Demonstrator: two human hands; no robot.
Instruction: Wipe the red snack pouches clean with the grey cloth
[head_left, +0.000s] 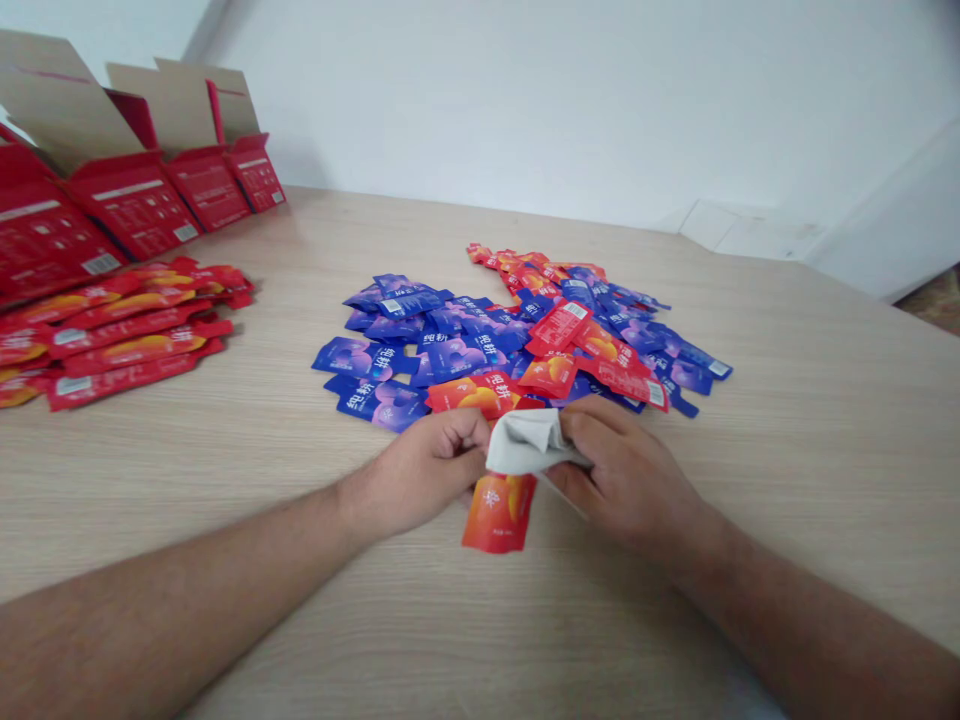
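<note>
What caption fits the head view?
Left hand and right hand hold a grey cloth on a red sachet, beside blue and red sachets.

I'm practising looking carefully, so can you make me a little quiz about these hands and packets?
1. True or false: the pale cloth touches both the left hand and the right hand.
2. Which colour shows most in the middle pile of sachets? A green, B blue, C yellow.
3. What stands behind the row of red sachets?

Key: 1 true; 2 B; 3 red cardboard boxes with open flaps.
</note>
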